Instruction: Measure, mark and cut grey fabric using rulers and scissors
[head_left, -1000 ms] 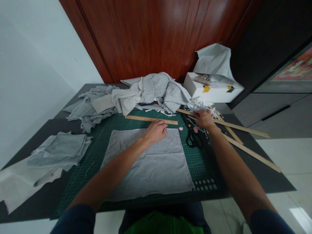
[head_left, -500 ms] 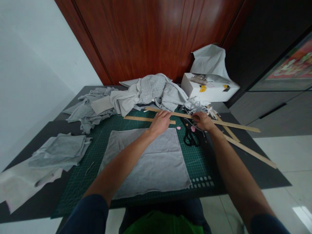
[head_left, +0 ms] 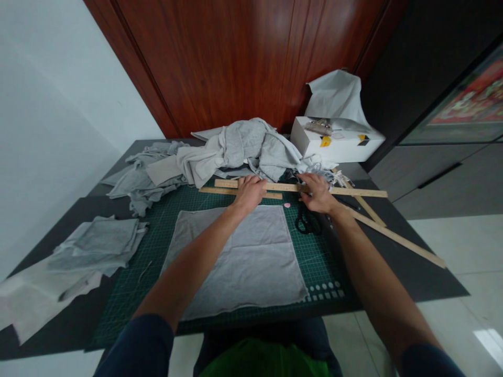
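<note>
My left hand [head_left: 250, 191] has its fingers on a long wooden ruler [head_left: 359, 192], left of its middle. Farther right, my right hand [head_left: 315, 193] grips the same ruler, thumb below it and fingers over it. The ruler lies nearly level across the back of the green cutting mat [head_left: 322, 262]. A shorter wooden ruler [head_left: 216, 190] is just in front of it, partly under my left hand. A grey cloth [head_left: 255, 262] is spread flat on the mat below my hands. Black scissors [head_left: 302, 222] lie beside my right hand.
Crumpled grey fabric [head_left: 247, 144] is heaped along the back. A white box [head_left: 338, 144] stands at the back right. Folded grey cloths [head_left: 104, 238] lie at the left. Two more wooden strips, one of them long [head_left: 404, 242], rest at the right. A pink piece [head_left: 287, 205] is near the scissors.
The long ruler has shifted left and turned closer to level. Both hands have moved slightly left with it.
</note>
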The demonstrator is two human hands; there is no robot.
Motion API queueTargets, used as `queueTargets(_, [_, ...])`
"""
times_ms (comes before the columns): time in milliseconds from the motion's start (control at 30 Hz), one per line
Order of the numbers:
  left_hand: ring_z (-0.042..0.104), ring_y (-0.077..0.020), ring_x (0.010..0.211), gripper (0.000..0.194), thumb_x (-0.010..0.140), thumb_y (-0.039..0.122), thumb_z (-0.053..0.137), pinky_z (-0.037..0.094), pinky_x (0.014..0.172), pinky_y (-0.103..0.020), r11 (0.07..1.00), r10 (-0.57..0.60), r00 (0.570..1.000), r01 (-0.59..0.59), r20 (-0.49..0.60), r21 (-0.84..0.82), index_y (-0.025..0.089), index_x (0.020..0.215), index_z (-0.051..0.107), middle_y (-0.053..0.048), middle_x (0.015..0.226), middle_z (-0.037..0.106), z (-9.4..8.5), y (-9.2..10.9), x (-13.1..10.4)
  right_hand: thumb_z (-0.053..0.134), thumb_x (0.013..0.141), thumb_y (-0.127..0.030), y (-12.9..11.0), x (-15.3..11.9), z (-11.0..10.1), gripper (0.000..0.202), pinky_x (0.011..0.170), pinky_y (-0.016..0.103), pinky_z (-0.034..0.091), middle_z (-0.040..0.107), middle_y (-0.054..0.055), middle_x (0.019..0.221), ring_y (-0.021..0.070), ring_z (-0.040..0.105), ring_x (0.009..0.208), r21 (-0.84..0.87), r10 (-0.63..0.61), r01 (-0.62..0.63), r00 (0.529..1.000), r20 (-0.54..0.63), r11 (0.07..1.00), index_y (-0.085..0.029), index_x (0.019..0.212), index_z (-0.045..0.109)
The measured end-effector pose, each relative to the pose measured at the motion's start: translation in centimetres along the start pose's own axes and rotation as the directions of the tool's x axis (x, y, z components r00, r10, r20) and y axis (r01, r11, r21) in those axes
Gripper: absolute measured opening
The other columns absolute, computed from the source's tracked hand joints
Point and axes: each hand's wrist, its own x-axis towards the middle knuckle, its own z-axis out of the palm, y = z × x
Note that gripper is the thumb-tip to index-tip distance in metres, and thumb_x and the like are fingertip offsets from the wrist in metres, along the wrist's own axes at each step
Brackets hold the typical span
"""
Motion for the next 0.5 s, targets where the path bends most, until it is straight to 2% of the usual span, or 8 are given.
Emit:
queueTargets(100, [0.057,-0.0318,0.118,0.028,0.099,0.022,0.063,0.038,0.099,-0.046,1.000,-0.005,1.000,0.005,-0.022,-0.016,0.025,0.125,0.074,-0.011,0.115,0.072,-0.1,-0.4,-0.8,0.059,0.096,-0.036,-1.8,0.1,0.4,0.050,0.114,0.058,0.033,0.072,0.013,0.139,0.0377,0.054,0.133,-0.016,0.006,-0.006,0.999,0.046,1.000,-0.022,0.144,0.066])
queueTargets(167, [0.057,-0.0319,0.118,0.028,0.099,0.022,0.063,0.037,0.099,-0.046,1.000,-0.018,0.999,0.017,-0.035,-0.023,0.025,0.124,0.074,-0.011,0.116,0.071,-0.3,-1.1,-1.5,0.057,0.098,-0.035,-2.1,0.1,0.8,0.044,0.114,0.059,0.030,0.075,0.012,0.134,0.0372,0.054,0.133,-0.041,0.049,-0.047,0.997,0.058,0.998,-0.024,0.139,0.069])
queueTargets(267, [0.057,-0.0323,0.118,0.025,0.098,0.022,0.063,0.037,0.099,-0.046,0.999,-0.050,0.998,0.049,-0.045,-0.023,0.025,0.120,0.074,-0.011,0.116,0.072,-0.8,-2.9,-2.8,0.055,0.098,-0.032,-1.0,-0.3,1.0,0.041,0.114,0.060,0.028,0.074,0.011,0.136,0.0385,0.051,0.135,-0.096,0.141,-0.139,0.990,0.011,0.986,-0.025,0.135,0.072])
queueTargets(367, [0.058,-0.0325,0.116,0.022,0.097,0.024,0.064,0.037,0.099,-0.046,0.995,-0.103,0.993,0.101,-0.061,-0.027,0.026,0.117,0.074,-0.010,0.116,0.072,-1.5,-5.5,-4.3,0.053,0.096,-0.029,0.6,-1.1,0.8,0.040,0.114,0.062,0.027,0.073,0.012,0.136,0.0402,0.046,0.138,-0.151,0.247,-0.253,0.967,-0.058,0.956,-0.025,0.130,0.074])
queueTargets(433, [0.058,-0.0324,0.115,0.024,0.096,0.025,0.065,0.038,0.100,-0.046,0.991,-0.132,0.989,0.131,-0.063,-0.028,0.026,0.119,0.074,-0.010,0.115,0.072,-1.8,-7.4,-5.4,0.053,0.092,-0.026,1.7,-1.6,0.4,0.042,0.113,0.063,0.027,0.071,0.012,0.138,0.0411,0.043,0.140,-0.182,0.322,-0.334,0.942,-0.095,0.925,-0.025,0.129,0.074])
queueTargets(500, [0.059,-0.0319,0.114,0.024,0.095,0.025,0.065,0.038,0.101,-0.046,0.989,-0.148,0.987,0.147,-0.065,-0.025,0.026,0.118,0.074,-0.009,0.113,0.073,-2.1,-9.1,-6.5,0.054,0.087,-0.023,2.6,-2.1,-0.1,0.045,0.112,0.066,0.029,0.068,0.013,0.141,0.0423,0.040,0.141,-0.208,0.421,-0.440,0.898,-0.131,0.874,-0.024,0.127,0.074])
